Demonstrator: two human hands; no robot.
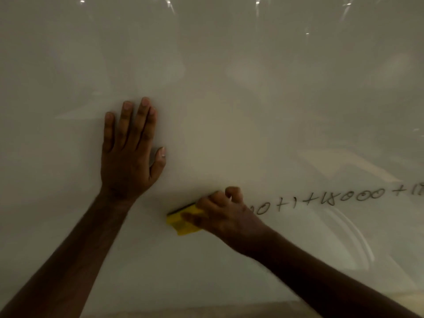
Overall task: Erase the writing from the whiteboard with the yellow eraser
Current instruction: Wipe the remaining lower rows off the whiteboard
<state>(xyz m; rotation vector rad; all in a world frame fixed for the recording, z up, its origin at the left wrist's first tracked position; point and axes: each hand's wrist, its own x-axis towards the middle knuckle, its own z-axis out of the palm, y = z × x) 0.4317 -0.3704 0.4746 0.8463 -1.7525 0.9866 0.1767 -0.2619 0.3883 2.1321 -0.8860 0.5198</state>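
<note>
A glossy whiteboard (229, 88) fills nearly the whole view, dim and streaked with soft reflections and small glints along its top, with a thin tan strip showing beyond its lower edge at 6 o'clock. The left hand (129, 154) lies flat and unclenched on the board at 9 o'clock of centre, grasping nothing. Just below centre the right hand (226, 214) clasps the yellow eraser (183, 220) against the board, its knuckles covering the start of the black writing (332, 200), which runs off toward 3 o'clock.

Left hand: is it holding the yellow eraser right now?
No. The left hand lies flat and open on the whiteboard, while the right hand grips the yellow eraser.
</note>
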